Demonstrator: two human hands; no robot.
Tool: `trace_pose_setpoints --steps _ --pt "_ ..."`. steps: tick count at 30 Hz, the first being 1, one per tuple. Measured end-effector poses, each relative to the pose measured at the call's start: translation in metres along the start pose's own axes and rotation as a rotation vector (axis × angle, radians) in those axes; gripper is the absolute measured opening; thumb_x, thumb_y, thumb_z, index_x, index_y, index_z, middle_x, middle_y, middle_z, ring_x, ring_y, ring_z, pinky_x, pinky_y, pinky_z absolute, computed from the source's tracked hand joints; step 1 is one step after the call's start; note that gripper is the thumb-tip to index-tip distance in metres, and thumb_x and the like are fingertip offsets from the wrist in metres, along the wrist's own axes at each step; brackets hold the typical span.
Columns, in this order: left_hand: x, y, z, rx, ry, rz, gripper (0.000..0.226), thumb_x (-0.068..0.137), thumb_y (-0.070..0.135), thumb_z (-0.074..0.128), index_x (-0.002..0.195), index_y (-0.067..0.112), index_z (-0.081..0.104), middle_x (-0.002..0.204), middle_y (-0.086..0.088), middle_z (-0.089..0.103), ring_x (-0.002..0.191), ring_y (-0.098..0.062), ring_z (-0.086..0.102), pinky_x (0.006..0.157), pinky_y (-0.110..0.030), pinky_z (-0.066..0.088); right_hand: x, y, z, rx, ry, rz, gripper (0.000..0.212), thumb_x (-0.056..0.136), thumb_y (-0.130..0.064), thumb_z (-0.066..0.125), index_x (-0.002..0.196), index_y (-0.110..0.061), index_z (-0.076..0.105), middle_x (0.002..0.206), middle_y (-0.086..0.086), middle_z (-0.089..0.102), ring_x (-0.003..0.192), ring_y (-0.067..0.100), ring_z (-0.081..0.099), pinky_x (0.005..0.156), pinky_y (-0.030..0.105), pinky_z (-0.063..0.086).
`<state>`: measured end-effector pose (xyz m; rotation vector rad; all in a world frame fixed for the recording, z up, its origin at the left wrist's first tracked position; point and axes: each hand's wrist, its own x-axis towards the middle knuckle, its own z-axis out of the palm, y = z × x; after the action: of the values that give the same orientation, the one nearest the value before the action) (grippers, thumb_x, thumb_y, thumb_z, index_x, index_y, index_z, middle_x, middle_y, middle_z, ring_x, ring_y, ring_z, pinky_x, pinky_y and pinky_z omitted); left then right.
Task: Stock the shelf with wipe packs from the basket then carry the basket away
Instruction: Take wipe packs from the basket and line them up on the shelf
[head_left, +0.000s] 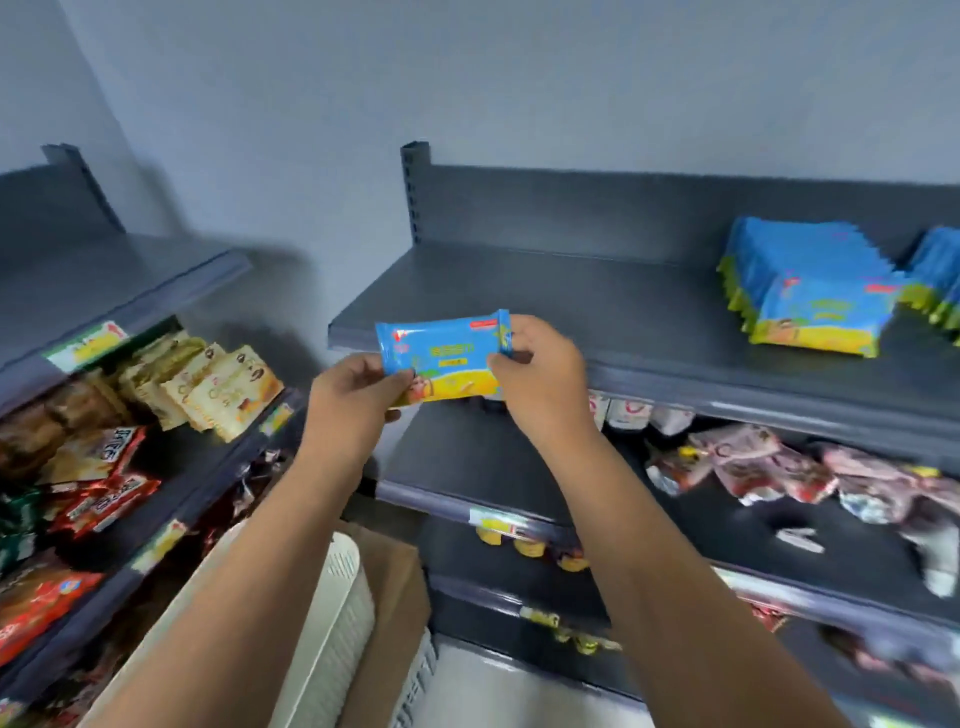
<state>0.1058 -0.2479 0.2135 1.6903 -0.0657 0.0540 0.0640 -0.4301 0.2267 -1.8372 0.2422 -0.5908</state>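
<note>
the wipe pack (441, 358) is blue above, yellow below, with a red badge (483, 325) in one corner — its print is too blurred to read. both hands pinch it, the left hand (353, 400) at the lower left edge, the right hand (540, 374) at the right end, just before the grey top shelf (571, 306). more such packs (810, 296) stand on that shelf, well to the right. the white basket (332, 613) (inside hidden) is low between the arms.
</note>
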Motion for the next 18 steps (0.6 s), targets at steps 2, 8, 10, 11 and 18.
trace_pose_setpoints --steps 2,8,10,11,18 --pt "-0.007 0.019 0.034 -0.020 -0.069 0.027 0.010 0.095 0.007 0.069 0.088 0.013 0.071 0.076 0.008 0.076 0.070 -0.008 0.070 0.070 -0.030 0.057 0.001 -0.004 -0.037 -0.002 0.084 -0.004 0.042 0.087 0.003 0.060 0.116 -0.025 0.071 0.098 -0.012 0.074 0.091 0.011 0.070 0.084 0.037 0.059" --pt "-0.024 0.061 0.125 -0.033 -0.225 0.157 0.009 0.094 0.011 0.071 0.087 0.005 0.072 0.085 -0.002 0.073 0.075 -0.012 0.061 0.075 -0.033 0.047 -0.003 -0.006 -0.144 -0.100 0.267 -0.025 0.032 0.090 -0.003 0.063 0.108 -0.030 0.067 0.097 -0.006 0.072 0.091 0.013 0.067 0.082 0.036 0.058" --pt "-0.035 0.071 0.157 -0.037 -0.264 0.179 0.010 0.093 0.011 0.072 0.084 0.008 0.073 0.083 0.001 0.073 0.073 -0.010 0.061 0.076 -0.035 0.050 -0.007 -0.004 -0.179 -0.142 0.317 -0.022 0.029 0.091 -0.005 0.064 0.108 -0.029 0.066 0.100 0.000 0.071 0.091 0.018 0.066 0.078 0.029 0.054" --pt "-0.042 0.075 0.178 -0.040 -0.288 0.183 0.010 0.093 0.011 0.072 0.084 0.009 0.073 0.082 0.001 0.072 0.072 -0.009 0.060 0.076 -0.034 0.050 -0.008 -0.001 -0.201 -0.166 0.341 -0.018 0.028 0.092 -0.006 0.064 0.114 -0.025 0.067 0.102 0.005 0.070 0.093 0.020 0.065 0.076 0.024 0.052" --pt "-0.091 0.094 0.297 -0.046 -0.398 0.201 0.010 0.096 0.014 0.070 0.087 0.015 0.074 0.080 0.004 0.071 0.066 -0.003 0.058 0.071 -0.029 0.050 -0.014 0.028 -0.328 -0.326 0.438 -0.018 0.021 0.089 -0.011 0.072 0.106 -0.024 0.067 0.084 -0.012 0.059 0.075 0.007 0.057 0.065 0.024 0.044"
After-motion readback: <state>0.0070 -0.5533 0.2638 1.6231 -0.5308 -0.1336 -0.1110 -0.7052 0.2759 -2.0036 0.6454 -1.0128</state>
